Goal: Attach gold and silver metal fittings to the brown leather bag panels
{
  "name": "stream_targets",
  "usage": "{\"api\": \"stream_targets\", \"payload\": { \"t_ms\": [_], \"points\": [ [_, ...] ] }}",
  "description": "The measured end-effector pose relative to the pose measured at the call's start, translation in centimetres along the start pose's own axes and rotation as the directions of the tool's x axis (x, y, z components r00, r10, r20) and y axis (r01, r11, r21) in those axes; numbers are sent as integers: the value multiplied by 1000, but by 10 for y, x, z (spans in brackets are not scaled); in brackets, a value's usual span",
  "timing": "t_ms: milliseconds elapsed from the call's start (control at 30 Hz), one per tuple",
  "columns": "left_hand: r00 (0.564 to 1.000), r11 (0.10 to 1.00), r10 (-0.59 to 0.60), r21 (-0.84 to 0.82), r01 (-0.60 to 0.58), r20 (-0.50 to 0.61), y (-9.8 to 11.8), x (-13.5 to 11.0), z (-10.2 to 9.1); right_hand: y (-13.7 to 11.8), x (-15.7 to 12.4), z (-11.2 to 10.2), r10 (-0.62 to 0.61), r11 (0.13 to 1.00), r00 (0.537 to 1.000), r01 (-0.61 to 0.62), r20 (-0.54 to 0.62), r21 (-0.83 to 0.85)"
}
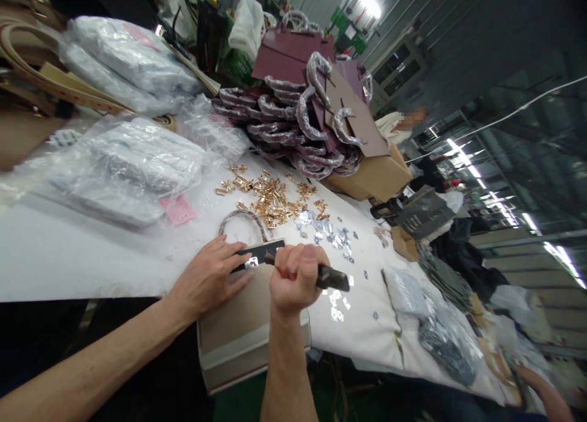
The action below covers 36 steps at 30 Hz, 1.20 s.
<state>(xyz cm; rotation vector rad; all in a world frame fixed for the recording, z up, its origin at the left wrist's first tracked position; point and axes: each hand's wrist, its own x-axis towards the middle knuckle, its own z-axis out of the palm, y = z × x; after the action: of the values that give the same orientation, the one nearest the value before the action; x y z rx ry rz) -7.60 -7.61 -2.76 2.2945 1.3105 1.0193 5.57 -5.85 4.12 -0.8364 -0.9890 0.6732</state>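
Beige colours one bag [236, 342] under the left hand [208, 281], fingers spread, while the right hand [296, 281] clenches one dark tool [334, 279].

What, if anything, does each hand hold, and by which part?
The right hand grips a dark tool just behind its jutting end; the left hand rests on the bag, gripping nothing visible.

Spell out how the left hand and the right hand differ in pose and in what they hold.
The left hand lies open on the tan bag, while the right hand is closed in a fist. The right hand grips a dark tool; the left hand shows nothing in its grip. Both hands are bare.
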Motion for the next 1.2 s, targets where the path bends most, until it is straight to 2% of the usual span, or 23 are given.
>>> {"api": "stream_targets", "payload": {
  "t_ms": [67, 133, 200, 333, 467, 667, 833, 933, 1033, 1133, 1200],
  "points": [
    [1000, 1000, -4, -5, 4, 5, 0, 0, -1, 8, -3, 0, 19, 997, 999, -17, 32, -69],
    [1000, 1000, 0, -15, 0, 14, 1, 1, -2, 18, -9, -2, 93, 989, 995, -87, 42, -116],
    [1000, 1000, 9, -17, -9, 20, 1, 2, -3, 23, -13, -6, 135, 989, 991, -134, 11, -68],
    [1000, 1000, 6, -2, -6, 10, 1, 2, -4, 3, -11, -12, 30, 997, 998, -25, -57, 80],
    [1000, 1000, 5, 0, -5, 21, 0, 2, -3, -14, -8, -13, -3, 992, 1000, 7, -31, 124],
    [999, 1000, -10, -5, 10, 42, -1, 2, -3, 6, -24, -7, -23, 994, 999, 26, -26, 108],
    [999, 999, -14, -38, 16, 45, -1, 2, -5, 15, -33, -1, -24, 996, 997, 30, -78, 80],
    [999, 999, -20, -49, 21, 39, -1, 1, -3, 19, -38, 3, -55, 998, 992, 56, -111, 12],
    [998, 998, -33, -48, 36, 45, -2, -1, -2, 28, -43, 5, -93, 985, 988, 73, -127, -155],
    [996, 999, -37, -36, 40, 81, -2, -1, -2, 35, -43, 7, -126, 931, 989, 90, -81, -353],
    [994, 998, -44, -31, 48, 99, -1, -1, -3, 34, -36, 7, -87, 919, 994, 56, -62, -390]
  ]
}}
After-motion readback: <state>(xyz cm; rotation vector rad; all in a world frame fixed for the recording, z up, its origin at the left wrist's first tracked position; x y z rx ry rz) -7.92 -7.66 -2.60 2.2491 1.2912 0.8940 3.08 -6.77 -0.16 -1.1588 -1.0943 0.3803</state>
